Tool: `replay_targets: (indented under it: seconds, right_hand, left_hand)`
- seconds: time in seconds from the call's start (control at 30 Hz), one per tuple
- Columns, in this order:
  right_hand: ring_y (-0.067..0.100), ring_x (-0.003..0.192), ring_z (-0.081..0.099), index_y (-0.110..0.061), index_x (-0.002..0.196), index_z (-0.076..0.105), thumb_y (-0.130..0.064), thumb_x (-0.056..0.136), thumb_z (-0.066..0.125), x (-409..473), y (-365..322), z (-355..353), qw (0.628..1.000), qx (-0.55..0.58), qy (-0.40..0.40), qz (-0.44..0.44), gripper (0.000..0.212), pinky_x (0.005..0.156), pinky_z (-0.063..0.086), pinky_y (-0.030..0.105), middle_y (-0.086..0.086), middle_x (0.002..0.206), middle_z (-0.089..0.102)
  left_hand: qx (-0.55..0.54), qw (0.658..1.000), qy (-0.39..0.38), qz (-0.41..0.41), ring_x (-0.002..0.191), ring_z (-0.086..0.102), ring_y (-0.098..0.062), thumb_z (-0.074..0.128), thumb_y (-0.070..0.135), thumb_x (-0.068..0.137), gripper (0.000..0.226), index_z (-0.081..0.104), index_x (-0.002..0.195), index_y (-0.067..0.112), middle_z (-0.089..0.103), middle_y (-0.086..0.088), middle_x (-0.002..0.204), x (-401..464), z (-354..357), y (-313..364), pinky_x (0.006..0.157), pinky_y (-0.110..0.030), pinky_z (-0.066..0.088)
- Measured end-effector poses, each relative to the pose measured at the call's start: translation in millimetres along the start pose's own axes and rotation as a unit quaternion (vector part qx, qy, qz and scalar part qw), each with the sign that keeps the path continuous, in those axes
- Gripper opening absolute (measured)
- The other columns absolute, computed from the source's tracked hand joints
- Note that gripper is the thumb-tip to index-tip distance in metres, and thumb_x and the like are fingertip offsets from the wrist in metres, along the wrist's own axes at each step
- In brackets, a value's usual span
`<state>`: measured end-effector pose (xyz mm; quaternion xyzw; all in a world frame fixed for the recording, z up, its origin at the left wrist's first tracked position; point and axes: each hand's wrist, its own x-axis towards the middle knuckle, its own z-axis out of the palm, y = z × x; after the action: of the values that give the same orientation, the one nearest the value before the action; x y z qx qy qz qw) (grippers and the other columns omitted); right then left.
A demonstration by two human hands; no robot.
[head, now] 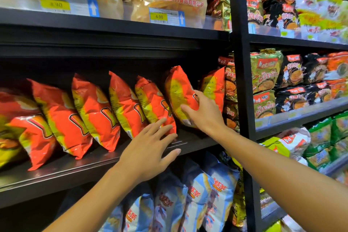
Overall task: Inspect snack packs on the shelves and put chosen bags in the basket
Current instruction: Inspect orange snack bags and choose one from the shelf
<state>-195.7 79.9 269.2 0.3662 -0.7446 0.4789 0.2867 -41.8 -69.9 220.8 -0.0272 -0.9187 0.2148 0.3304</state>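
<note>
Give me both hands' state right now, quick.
Left hand: open, straight fingers touching an orange snack bag on the shelf.
Right hand: gripping the neighbouring orange snack bag.

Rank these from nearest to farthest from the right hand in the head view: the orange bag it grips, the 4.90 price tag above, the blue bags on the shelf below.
From the right hand:
1. Orange bag, in its grip on the middle shelf.
2. Blue bags, on the shelf below.
3. 4.90 price tag, on the upper shelf's edge.

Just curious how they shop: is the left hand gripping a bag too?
No, the left hand lies open with straight fingers by the shelf edge; only the right hand holds an orange bag.
</note>
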Motion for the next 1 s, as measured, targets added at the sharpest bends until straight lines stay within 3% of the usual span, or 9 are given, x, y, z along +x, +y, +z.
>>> replay_targets:
  seconds: [0.13,0.23,0.37,0.47,0.6,0.7,0.77,0.93,1.0]
  right_hand:
    - [-0.004,0.105,0.063,-0.031,0.14,0.056,-0.053,0.088,0.073,-13.0,-5.6,-37.3,0.995,0.096,0.033,0.001,0.058,0.099,0.056,0.038,-0.025,0.104,0.068]
    - [0.0,0.114,0.065,-0.029,0.142,0.057,-0.053,0.086,0.077,-36.4,-6.7,-72.8,0.988,0.136,0.077,-0.008,0.065,0.101,0.055,0.03,-0.018,0.119,0.071]
    - [-0.004,0.1,0.071,-0.02,0.135,0.062,-0.03,0.09,0.079,-88.3,-10.2,-111.6,0.972,0.21,0.102,-0.015,0.048,0.085,0.053,0.013,-0.016,0.112,0.074]
    - [0.001,0.102,0.072,-0.021,0.136,0.062,-0.029,0.089,0.08,-127.8,1.2,-122.2,0.971,0.212,0.113,-0.009,0.051,0.089,0.054,0.019,-0.014,0.114,0.075]
    - [0.011,0.109,0.071,-0.023,0.139,0.059,-0.034,0.086,0.082,-177.0,27.1,-130.7,0.97,0.205,0.129,0.006,0.058,0.095,0.055,0.031,-0.01,0.12,0.073]
    - [0.008,0.126,0.061,-0.039,0.14,0.053,-0.046,0.089,0.073,-218.0,45.2,-133.6,0.979,0.162,0.123,0.003,0.055,0.104,0.045,0.022,-0.017,0.134,0.064]
    - [0.012,0.139,0.048,-0.034,0.143,0.052,-0.046,0.095,0.061,-246.3,57.7,-131.8,0.988,0.093,0.123,-0.02,0.051,0.115,0.033,0.023,-0.014,0.144,0.056]
    - [0.027,0.149,0.035,-0.019,0.14,0.06,-0.034,0.1,0.054,-299.5,86.2,-116.7,0.996,0.012,0.079,-0.049,0.044,0.123,0.024,0.034,-0.002,0.152,0.052]
    - [0.026,0.148,0.036,-0.021,0.138,0.062,-0.03,0.099,0.057,-312.3,93.9,-116.0,0.998,0.023,0.046,-0.036,0.041,0.122,0.025,0.03,-0.006,0.149,0.055]
  left_hand:
    - [-0.028,1.0,0.011,-0.008,0.158,0.014,-0.016,0.02,0.066,0.101,0.069,0.046,0.153,0.029,0.038,0.005,0.163,0.7,-1.7,0.7,0.127,-0.036,0.015]
    - [-0.108,0.989,0.102,0.001,0.151,0.033,-0.016,0.039,0.054,0.103,0.055,0.05,0.15,0.027,0.047,0.006,0.156,0.9,-9.9,9.4,0.118,-0.043,0.039]
    - [-0.342,0.913,0.216,-0.046,0.142,0.044,-0.009,0.061,0.029,0.1,0.052,0.047,0.151,0.024,0.05,0.01,0.15,-1.9,-33.1,54.8,0.116,-0.037,0.04]
    - [-0.442,0.87,0.211,-0.046,0.143,0.045,-0.014,0.065,0.018,0.1,0.061,0.039,0.155,0.017,0.047,0.005,0.153,-6.4,-44.8,108.4,0.117,-0.032,0.037]
    - [-0.531,0.826,0.183,-0.044,0.149,0.036,-0.019,0.067,0.021,0.099,0.069,0.032,0.158,0.017,0.038,0.001,0.158,-13.6,-38.7,172.5,0.119,-0.04,0.037]
    - [-0.619,0.764,0.17,-0.068,0.15,0.036,-0.022,0.068,0.027,0.097,0.077,0.025,0.161,0.019,0.036,0.0,0.16,-18.5,-17.3,210.4,0.118,-0.047,0.039]
    - [-0.68,0.713,0.144,-0.09,0.148,0.04,-0.021,0.069,0.037,0.093,0.085,0.021,0.161,0.022,0.04,0.0,0.16,-23.5,-1.3,233.7,0.119,-0.05,0.036]
    - [-0.792,0.563,0.12,-0.204,0.121,0.063,-0.001,0.072,0.038,0.081,0.074,0.041,0.146,0.023,0.068,0.018,0.132,-37.1,22.3,278.0,0.098,-0.015,0.047]
    - [-0.789,0.539,0.137,-0.259,0.12,0.066,-0.004,0.072,0.041,0.083,0.071,0.046,0.145,0.019,0.07,0.014,0.13,-41.1,34.1,285.7,0.095,-0.014,0.048]
